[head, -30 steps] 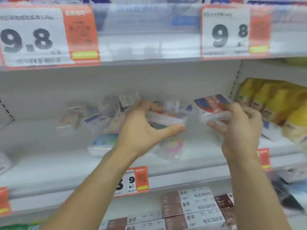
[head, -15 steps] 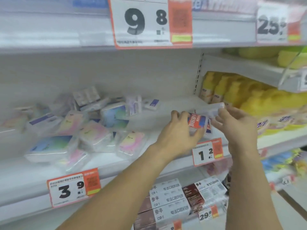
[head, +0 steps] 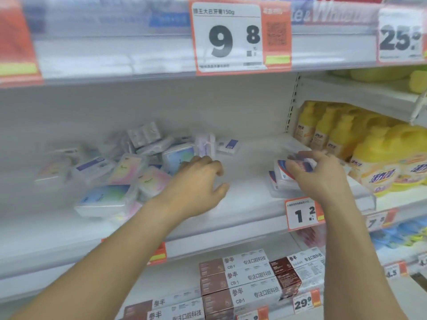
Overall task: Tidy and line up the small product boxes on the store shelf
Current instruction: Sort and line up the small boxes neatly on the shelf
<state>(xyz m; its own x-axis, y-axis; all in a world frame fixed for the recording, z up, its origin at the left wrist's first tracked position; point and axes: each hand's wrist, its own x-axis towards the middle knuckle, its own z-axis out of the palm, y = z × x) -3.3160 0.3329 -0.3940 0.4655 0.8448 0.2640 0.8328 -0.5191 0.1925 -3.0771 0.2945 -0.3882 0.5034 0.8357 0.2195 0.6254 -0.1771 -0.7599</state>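
A jumbled heap of small pastel boxes (head: pixel 129 172) lies on the left half of the white middle shelf (head: pixel 242 199). My left hand (head: pixel 196 181) hovers over the bare shelf just right of the heap, fingers loosely curled, holding nothing. My right hand (head: pixel 321 174) grips a small red, white and blue box (head: pixel 283 170) at the shelf's right end. That box sits on top of another like it (head: pixel 280 185). Motion blur hides how the fingers lie.
Yellow bottles (head: pixel 369 158) stand close to the right of my right hand, behind an upright divider. Price tags (head: pixel 300 214) hang on the shelf's front edge. Brown and white cartons (head: pixel 240 280) fill the shelf below. The upper shelf edge (head: pixel 231 38) overhangs.
The view swung right. My left hand let go of the red and blue box and moved left toward the heap. My right hand lowered that box onto the one on the shelf.
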